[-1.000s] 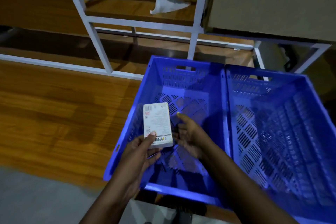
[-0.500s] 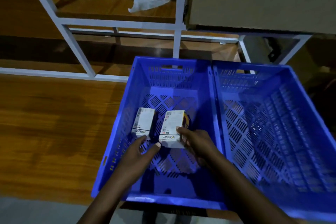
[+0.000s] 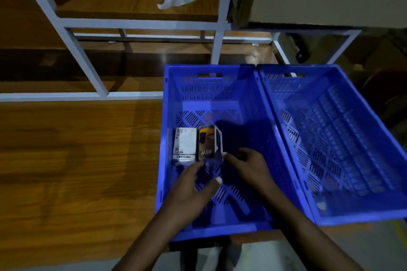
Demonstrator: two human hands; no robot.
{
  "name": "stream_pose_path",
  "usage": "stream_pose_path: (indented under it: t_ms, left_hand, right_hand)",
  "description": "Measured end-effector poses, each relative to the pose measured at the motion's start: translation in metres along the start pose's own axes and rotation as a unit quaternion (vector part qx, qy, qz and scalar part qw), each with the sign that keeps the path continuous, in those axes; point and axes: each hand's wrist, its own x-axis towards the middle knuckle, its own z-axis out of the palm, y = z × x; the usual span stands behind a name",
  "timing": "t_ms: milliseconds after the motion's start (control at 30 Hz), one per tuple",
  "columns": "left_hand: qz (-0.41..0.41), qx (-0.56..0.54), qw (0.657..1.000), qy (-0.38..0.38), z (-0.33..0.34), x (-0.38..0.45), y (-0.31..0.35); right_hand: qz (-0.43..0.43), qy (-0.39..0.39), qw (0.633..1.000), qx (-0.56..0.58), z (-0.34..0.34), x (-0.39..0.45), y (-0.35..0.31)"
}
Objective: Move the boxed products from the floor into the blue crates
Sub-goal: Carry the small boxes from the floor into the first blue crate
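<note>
Since half a second ago, both boxes pushed further toward the left wall of the left blue crate (image 3: 211,230), now side by side and touching: white box (image 3: 185,145) flat by the wall, dark box (image 3: 209,142) tilted against it, likely to start a tight row and keep room for more. Left hand (image 3: 191,189) low over the crate floor, fingers reaching to the near ends of the boxes, thumb spread, seems to hold nothing; right hand (image 3: 248,166) loosely curled just beside the dark box, pinch or only touch not clear. Right blue crate (image 3: 352,220) without boxes.
</note>
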Motion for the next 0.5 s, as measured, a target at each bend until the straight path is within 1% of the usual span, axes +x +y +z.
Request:
stream_pose_path:
  t_ms: [133, 200, 333, 500]
  left_hand:
    - [0.018, 0.007, 0.999, -0.033, 0.006, -0.003, 0.004]
    - [0.024, 0.013, 0.999, -0.043, 0.017, -0.003, 0.007]
    - [0.066, 0.013, 0.996, -0.058, 0.040, -0.014, 0.023]
    - [0.135, 0.012, 0.989, -0.063, 0.077, -0.044, 0.048]
  right_hand:
    - [-0.043, 0.001, 0.999, 0.001, -0.027, -0.046, 0.008]
    - [-0.065, 0.019, 0.998, -0.006, -0.039, -0.065, 0.013]
    - [-0.094, 0.073, 0.992, 0.042, -0.060, -0.095, 0.023]
    - [-0.087, 0.156, 0.976, 0.124, -0.096, -0.147, 0.052]
